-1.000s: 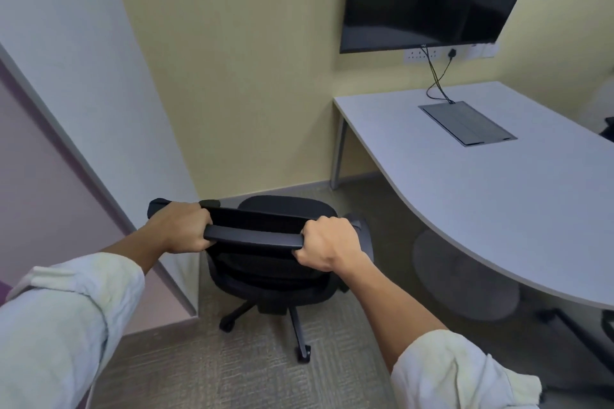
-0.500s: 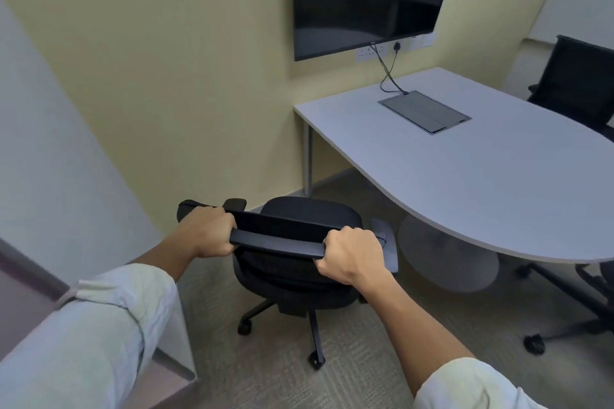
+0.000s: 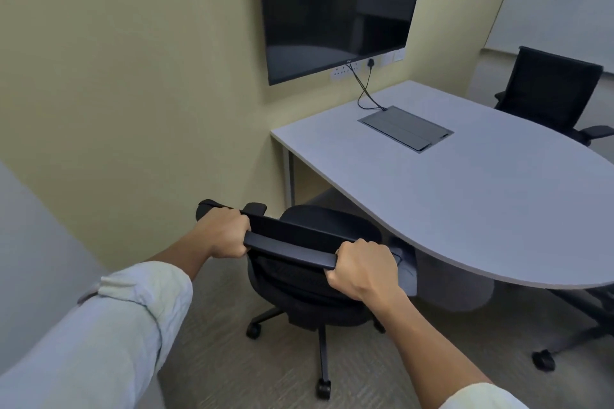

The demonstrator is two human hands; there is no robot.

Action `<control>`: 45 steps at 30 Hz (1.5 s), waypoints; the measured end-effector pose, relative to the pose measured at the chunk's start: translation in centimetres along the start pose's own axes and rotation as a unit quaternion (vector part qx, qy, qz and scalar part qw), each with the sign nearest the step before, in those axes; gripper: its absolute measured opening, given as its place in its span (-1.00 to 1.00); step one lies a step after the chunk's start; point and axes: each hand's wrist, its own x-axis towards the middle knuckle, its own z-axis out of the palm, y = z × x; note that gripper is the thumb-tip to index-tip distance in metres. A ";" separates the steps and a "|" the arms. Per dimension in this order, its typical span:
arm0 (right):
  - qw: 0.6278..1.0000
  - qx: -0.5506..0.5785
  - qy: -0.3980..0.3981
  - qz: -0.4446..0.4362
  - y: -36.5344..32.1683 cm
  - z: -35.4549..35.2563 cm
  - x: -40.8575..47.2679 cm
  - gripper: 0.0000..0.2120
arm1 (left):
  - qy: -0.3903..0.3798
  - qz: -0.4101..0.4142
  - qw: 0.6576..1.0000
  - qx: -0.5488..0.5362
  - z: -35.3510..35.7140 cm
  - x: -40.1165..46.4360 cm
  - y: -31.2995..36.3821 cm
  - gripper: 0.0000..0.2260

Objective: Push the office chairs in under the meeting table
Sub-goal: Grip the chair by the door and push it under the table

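Note:
A black wheeled office chair [image 3: 309, 279] stands on the carpet at the near left curve of the grey meeting table [image 3: 481, 209]. My left hand [image 3: 222, 236] grips the left end of its backrest top bar. My right hand [image 3: 363, 267] grips the right end of the same bar. The chair's right armrest sits at the table's edge, and the seat front reaches under the tabletop. A second black chair [image 3: 551, 90] stands at the table's far side.
A dark wall-mounted screen [image 3: 335, 7] hangs above the table, with cables running down to a cable hatch [image 3: 405, 128] in the tabletop. The yellow wall lies just beyond the chair. Another chair's wheeled base [image 3: 545, 359] shows under the table at right.
The chair has rolled to the right and closer to the table, with both hands still on its backrest. My view has turned right, bringing the far chair into sight.

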 end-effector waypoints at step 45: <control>0.967 0.014 0.036 0.253 -1.0 4.4 39.0 -0.64 | 0.045 0.241 0.969 0.037 -3.0 47.1 -21.9 -0.96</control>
